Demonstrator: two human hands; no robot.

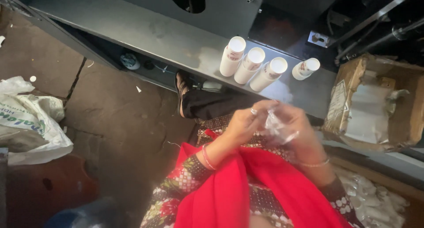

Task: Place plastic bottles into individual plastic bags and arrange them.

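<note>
A crumpled clear plastic bag [278,127] is pinched between the curled fingers of the left hand [242,122] and the right hand [297,127], held above the lap. Four stacks of white paper cups [254,64] are laid on the grey metal ledge [145,33] beyond. A cardboard box [375,104] is seen at right, a white sack [31,122] at left.

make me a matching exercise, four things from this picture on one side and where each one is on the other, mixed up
Things:
1. clear plastic wrap
2. white cup stacks
3. cardboard box
4. white sack

Places:
A. on the floor at far left
B. lying on the grey shelf
C. between both hands
D. at the right, beside the shelf

Pairs: 1-C, 2-B, 3-D, 4-A
</note>
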